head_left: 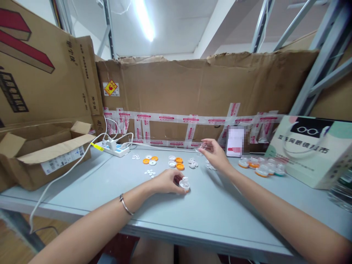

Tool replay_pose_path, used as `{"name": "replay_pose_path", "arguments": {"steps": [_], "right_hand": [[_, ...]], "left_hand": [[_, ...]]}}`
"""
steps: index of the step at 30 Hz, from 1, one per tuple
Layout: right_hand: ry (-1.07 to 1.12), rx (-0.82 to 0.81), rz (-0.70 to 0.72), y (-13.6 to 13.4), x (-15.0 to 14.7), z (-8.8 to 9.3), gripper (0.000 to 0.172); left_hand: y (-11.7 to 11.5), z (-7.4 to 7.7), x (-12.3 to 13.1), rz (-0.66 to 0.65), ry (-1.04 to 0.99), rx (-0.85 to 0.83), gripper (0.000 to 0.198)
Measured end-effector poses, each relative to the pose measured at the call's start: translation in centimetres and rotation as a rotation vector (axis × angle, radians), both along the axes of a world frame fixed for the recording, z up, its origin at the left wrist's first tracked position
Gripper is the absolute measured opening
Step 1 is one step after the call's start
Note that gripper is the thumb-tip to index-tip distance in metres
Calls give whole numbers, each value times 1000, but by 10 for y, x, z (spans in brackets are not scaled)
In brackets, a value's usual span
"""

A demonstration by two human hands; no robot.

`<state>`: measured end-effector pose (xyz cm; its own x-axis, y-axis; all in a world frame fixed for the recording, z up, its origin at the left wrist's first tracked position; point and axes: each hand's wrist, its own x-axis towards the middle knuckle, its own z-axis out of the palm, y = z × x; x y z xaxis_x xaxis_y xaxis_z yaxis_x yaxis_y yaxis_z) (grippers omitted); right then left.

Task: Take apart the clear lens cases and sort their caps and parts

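In the head view my left hand (168, 181) is closed around a small white round base (184, 184), with a small white toothed piece standing in its top. Farther back, my right hand (216, 154) pinches a clear plastic cover (201, 148) above the table. Between the hands lie a pile of small white pieces (193, 163) and another pile (210, 166) partly behind my right wrist. Orange rings (180, 167) and white rings (172, 164) are grouped behind my left hand. Several small white discs (150, 173) lie left of them.
Finished-looking clear-topped pieces (262, 170) stand at the right, before a paper bag (308, 154). A phone (235, 143) leans on the cardboard wall (176, 88). At left are a power strip (118, 149) with white cables and an open carton (49, 154).
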<state>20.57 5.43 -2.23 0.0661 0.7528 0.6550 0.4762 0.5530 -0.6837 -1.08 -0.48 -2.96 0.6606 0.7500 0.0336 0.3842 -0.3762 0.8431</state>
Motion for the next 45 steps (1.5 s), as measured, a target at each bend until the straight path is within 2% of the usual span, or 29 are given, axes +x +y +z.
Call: {"name": "replay_pose_path", "arguments": {"steps": [3, 5, 12, 17, 19, 21, 24, 25, 28, 29, 31, 35, 41, 45], "right_hand": [[-342, -61, -154, 34, 8, 1, 29], [-460, -92, -190, 51, 6, -4, 25], [-575, -151, -288, 85, -5, -31, 31], [-647, -169, -353, 89, -1, -31, 30], [-611, -131, -389, 84, -4, -25, 35], [-495, -83, -364, 73, -11, -16, 35], [-374, -62, -171, 36, -23, -7, 23], [-357, -62, -33, 19, -26, -5, 22], [-478, 3, 267, -35, -34, -7, 21], [-537, 18, 340, -50, -37, -8, 18], [-565, 18, 374, -69, -41, -12, 16], [-486, -55, 360, -70, -46, -19, 12], [-382, -180, 345, -62, -45, -22, 13], [-381, -191, 328, -67, -46, -20, 10]], "left_hand": [[-1, 1, -2, -13, -1, 21, 26], [0, 0, -3, -1, 6, 19, 28], [3, 0, -3, 20, 22, -5, 30], [3, 0, -3, -13, -2, -6, 27], [4, -1, -3, -16, -6, -8, 27], [4, -2, -4, -7, -3, -7, 29], [5, -2, -5, -28, -11, 4, 29], [5, -2, -5, -35, -11, 9, 29], [6, -1, -5, -41, -6, 13, 33], [6, -1, -5, -45, -10, 17, 35], [6, -2, -5, -70, -33, 27, 35], [8, -6, -5, -84, -88, 19, 37], [13, -15, 0, 46, -90, 50, 39], [15, -16, 2, 40, -110, -14, 36]]}}
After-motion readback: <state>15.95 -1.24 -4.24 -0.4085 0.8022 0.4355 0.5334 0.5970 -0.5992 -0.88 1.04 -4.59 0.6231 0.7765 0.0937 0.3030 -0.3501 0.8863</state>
